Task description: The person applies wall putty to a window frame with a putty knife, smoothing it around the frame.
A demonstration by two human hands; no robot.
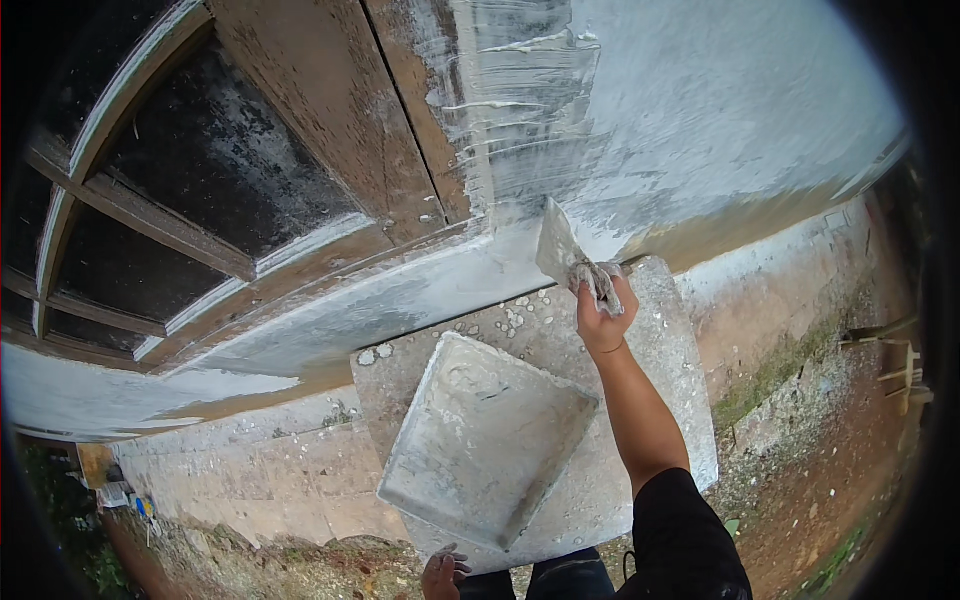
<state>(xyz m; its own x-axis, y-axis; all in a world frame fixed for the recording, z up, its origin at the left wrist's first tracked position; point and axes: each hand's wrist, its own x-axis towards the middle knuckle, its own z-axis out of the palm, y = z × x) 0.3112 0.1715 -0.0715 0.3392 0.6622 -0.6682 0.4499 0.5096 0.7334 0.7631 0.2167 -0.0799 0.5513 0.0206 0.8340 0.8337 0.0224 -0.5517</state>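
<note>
My right hand (607, 318) is closed around the handle of a plaster-smeared putty knife (558, 243). Its broad blade points up at the wall (700, 120), beside the lower corner of the window frame; whether it touches cannot be told. Wet white filler (530, 100) lies in streaks along the wall next to the frame. Below sits a shallow square tray (490, 430), its inside coated with pale filler. At the bottom edge, near the board's front, my left hand (444, 575) shows in part, fingers loosely bent and apart, with nothing visible in them.
A spattered board (655, 400) supports the tray against the wall. The brown window frame (300, 90) with dark panes fills the upper left. Bare earth (800, 520) and rubble lie at the right. A wooden object (905, 378) stands at the far right; plants (70, 530) grow at the lower left.
</note>
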